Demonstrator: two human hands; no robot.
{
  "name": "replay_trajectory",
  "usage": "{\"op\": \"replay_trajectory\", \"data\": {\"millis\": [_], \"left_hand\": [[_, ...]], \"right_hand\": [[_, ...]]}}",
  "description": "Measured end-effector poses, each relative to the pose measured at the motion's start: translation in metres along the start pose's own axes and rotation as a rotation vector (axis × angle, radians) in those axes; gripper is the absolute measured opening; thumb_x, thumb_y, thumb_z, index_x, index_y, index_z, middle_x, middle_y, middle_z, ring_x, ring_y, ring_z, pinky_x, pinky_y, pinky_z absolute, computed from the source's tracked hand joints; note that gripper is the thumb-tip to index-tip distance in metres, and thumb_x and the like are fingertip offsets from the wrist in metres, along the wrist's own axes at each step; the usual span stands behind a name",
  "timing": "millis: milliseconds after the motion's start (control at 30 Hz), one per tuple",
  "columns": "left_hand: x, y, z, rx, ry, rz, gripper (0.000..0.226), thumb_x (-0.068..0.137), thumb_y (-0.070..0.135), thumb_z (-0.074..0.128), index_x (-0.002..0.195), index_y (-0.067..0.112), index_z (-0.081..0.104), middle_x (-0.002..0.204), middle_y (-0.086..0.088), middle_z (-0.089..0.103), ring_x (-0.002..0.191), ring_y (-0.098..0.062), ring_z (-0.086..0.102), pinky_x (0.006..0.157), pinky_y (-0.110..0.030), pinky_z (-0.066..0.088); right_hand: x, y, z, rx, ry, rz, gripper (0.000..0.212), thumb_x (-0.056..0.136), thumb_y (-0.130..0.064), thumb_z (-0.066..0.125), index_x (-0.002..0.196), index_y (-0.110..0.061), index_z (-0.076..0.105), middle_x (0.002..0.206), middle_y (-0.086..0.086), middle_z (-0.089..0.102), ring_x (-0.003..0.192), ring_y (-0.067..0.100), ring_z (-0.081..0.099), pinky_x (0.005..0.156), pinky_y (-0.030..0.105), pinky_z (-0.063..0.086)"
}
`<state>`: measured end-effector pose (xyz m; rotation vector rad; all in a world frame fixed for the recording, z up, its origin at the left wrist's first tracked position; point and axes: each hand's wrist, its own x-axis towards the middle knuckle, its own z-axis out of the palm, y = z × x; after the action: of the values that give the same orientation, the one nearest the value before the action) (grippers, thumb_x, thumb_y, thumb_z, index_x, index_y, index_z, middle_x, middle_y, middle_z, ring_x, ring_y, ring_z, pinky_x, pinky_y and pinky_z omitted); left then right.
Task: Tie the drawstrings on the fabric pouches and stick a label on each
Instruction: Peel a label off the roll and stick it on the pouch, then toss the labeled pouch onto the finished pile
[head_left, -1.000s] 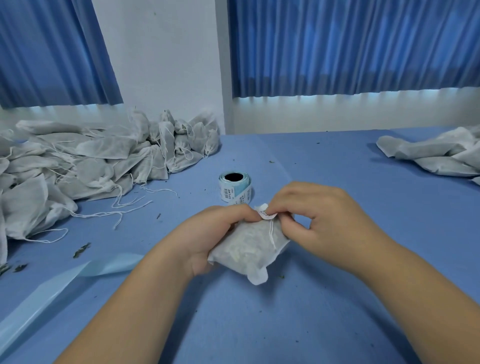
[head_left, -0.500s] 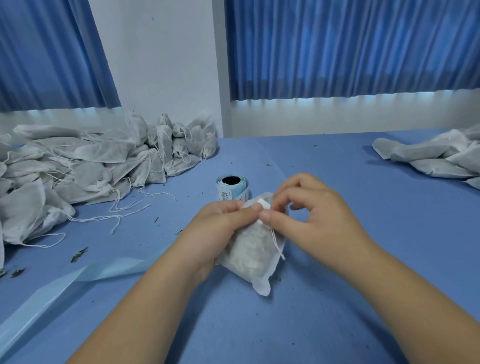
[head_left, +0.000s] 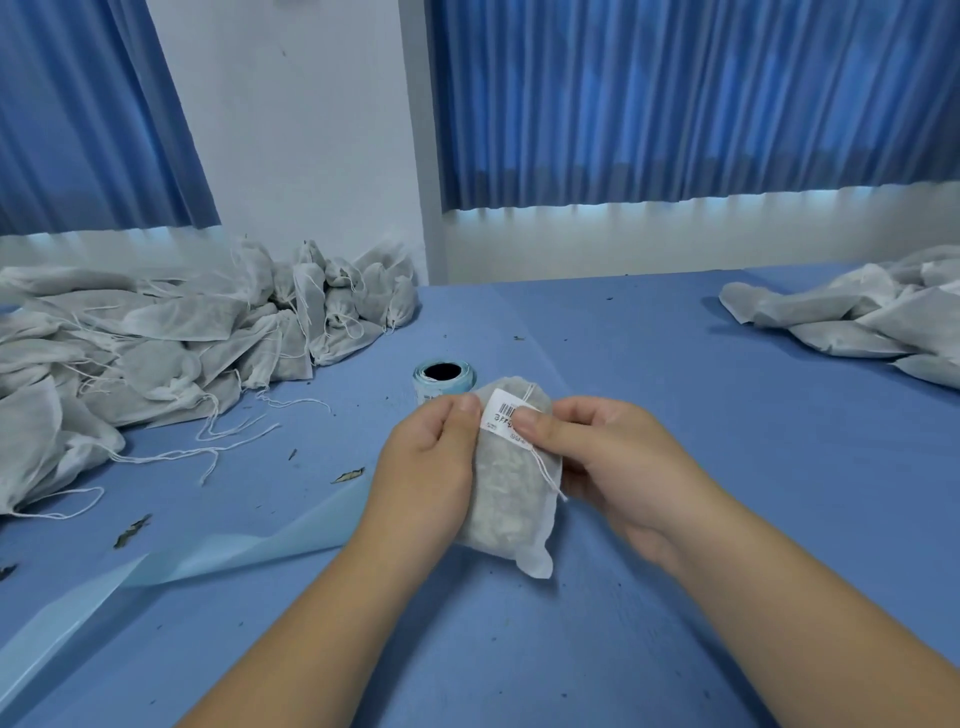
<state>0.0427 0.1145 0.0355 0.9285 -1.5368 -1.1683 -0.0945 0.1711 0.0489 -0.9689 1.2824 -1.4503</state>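
A filled white fabric pouch is held just above the blue table, between both hands. My left hand grips its left side, thumb near the top edge. My right hand holds the right side, and its thumb presses a white barcode label onto the pouch's upper face. The drawstring trails down the pouch's right side. A light blue label roll stands right behind the pouch.
A big heap of pouches with loose drawstrings fills the left of the table. More pouches lie at the right edge. A long strip of pale blue backing tape runs off to the lower left. Dry leaf bits are scattered about.
The pouch has turned so its flat face is up, and the label now lies flat on it under my right thumb instead of being pinched at the top edge.
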Motion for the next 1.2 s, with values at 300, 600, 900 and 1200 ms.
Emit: {"op": "replay_trajectory", "data": {"millis": [300, 600, 900, 1200], "left_hand": [[-0.008, 0.006, 0.004, -0.196, -0.136, -0.115, 0.040, 0.071, 0.048, 0.073, 0.091, 0.013, 0.066, 0.087, -0.009, 0.073, 0.082, -0.029, 0.069, 0.079, -0.049, 0.055], [-0.005, 0.006, 0.019, -0.269, -0.009, -0.174, 0.027, 0.098, 0.031, 0.057, 0.089, 0.007, 0.065, 0.080, -0.009, 0.071, 0.072, -0.022, 0.064, 0.068, -0.039, 0.053], [-0.001, 0.014, 0.079, -0.232, 0.098, -0.191, 0.030, 0.096, 0.035, 0.060, 0.081, 0.010, 0.063, 0.080, -0.011, 0.071, 0.073, -0.024, 0.064, 0.071, -0.044, 0.054], [-0.002, 0.029, 0.155, -0.401, -0.144, -0.312, 0.017, 0.096, 0.006, 0.050, 0.109, 0.011, 0.059, 0.106, -0.011, 0.067, 0.089, -0.024, 0.068, 0.071, -0.030, 0.056]], "right_hand": [[-0.001, -0.002, -0.003, 0.152, -0.048, -0.060, 0.025, 0.055, -0.024, 0.082, 0.065, -0.011, 0.062, 0.066, 0.007, 0.066, 0.059, 0.017, 0.063, 0.054, 0.023, 0.052], [-0.001, -0.004, -0.008, 0.103, 0.024, -0.023, 0.021, 0.091, -0.026, 0.065, 0.090, -0.007, 0.073, 0.083, 0.008, 0.073, 0.065, 0.017, 0.066, 0.056, 0.025, 0.054], [-0.030, -0.012, -0.061, -0.174, -0.229, 0.083, 0.037, 0.081, -0.034, 0.074, 0.112, -0.017, 0.065, 0.097, 0.009, 0.074, 0.076, 0.021, 0.071, 0.057, 0.026, 0.054], [-0.038, -0.022, -0.151, 0.358, 0.359, -0.007, 0.010, 0.087, -0.011, 0.068, 0.093, -0.004, 0.065, 0.072, 0.006, 0.061, 0.059, 0.012, 0.055, 0.052, 0.019, 0.050]]}}
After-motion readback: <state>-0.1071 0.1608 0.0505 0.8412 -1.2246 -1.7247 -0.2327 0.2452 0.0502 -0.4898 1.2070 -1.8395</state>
